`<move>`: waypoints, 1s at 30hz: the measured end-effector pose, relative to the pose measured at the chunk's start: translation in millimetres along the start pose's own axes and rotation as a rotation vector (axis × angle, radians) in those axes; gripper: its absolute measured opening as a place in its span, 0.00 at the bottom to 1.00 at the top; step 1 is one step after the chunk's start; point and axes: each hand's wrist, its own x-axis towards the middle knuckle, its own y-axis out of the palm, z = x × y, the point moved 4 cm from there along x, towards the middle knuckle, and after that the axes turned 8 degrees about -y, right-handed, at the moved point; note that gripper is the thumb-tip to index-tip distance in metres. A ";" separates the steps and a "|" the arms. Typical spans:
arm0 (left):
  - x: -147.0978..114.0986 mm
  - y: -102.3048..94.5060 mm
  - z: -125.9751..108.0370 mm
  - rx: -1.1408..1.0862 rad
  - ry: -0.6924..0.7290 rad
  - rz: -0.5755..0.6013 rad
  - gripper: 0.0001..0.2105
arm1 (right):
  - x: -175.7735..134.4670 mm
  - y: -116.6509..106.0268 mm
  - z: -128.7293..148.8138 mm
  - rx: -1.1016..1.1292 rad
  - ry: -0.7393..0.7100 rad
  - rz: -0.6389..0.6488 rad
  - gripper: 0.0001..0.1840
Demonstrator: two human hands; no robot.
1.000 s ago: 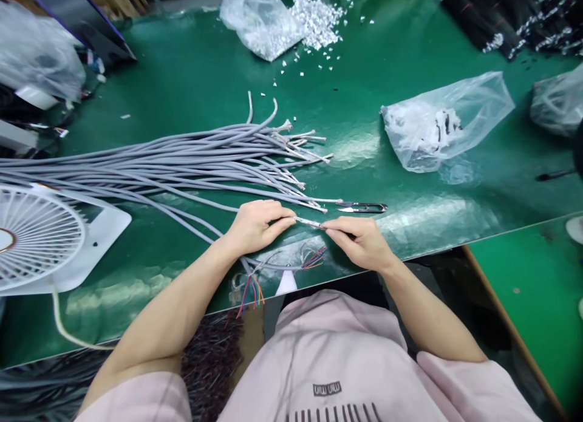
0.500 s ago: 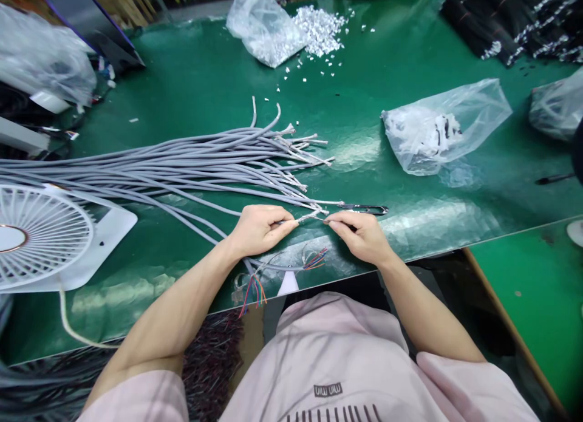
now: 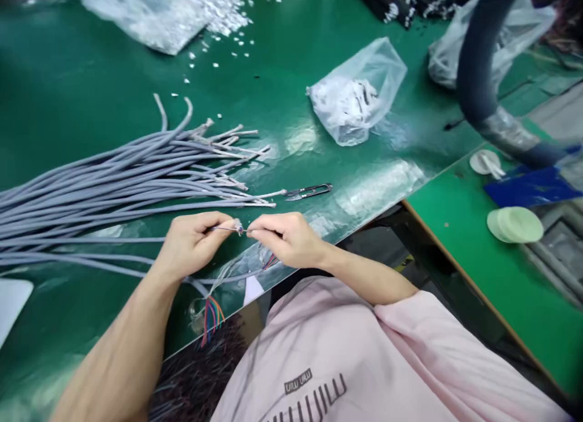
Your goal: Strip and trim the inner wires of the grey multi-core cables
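Observation:
My left hand (image 3: 191,243) is closed around a grey cable (image 3: 157,240), near its frayed whitish end (image 3: 238,226). Facing it, my right hand (image 3: 286,237) pinches a thin dark strip, like a wire or slim pick (image 3: 246,230), that meets the frayed end; its exact kind is unclear. Behind both hands lies a bundle of grey cables (image 3: 113,179) with whitish braided ends. Thread snips (image 3: 310,192) rest just past those ends. Below my hands, another grey cable (image 3: 232,279) ends in coloured wires, and more coloured wires (image 3: 213,316) hang at the table edge.
A plastic bag (image 3: 355,100) with white pieces lies beyond the snips. Small white pieces (image 3: 223,12) spill from another bag (image 3: 150,15) at the back left. A dark flexible duct (image 3: 476,64) comes down at right, above a lower green table (image 3: 492,300) with a pale green lid (image 3: 514,224).
The view has swung to the right. My hands have come closer together, and the cable end now has a bunched, frayed look where the thin strip meets it.

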 end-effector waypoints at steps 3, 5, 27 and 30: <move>4.7 5.4 2.8 0.021 -0.001 0.068 0.15 | -0.1 -1.4 -1.7 -0.034 0.052 -0.031 0.10; 5.3 8.6 3.4 0.026 -0.009 0.096 0.16 | -0.7 -1.3 -1.4 -0.070 0.062 -0.013 0.10; -10.1 6.0 -10.7 -0.110 0.014 -0.088 0.11 | -37.8 -40.5 10.6 -0.446 -0.111 -0.026 0.09; -11.3 5.5 -12.7 -0.086 0.031 -0.082 0.11 | -34.7 -40.4 11.4 -0.488 -0.121 -0.009 0.09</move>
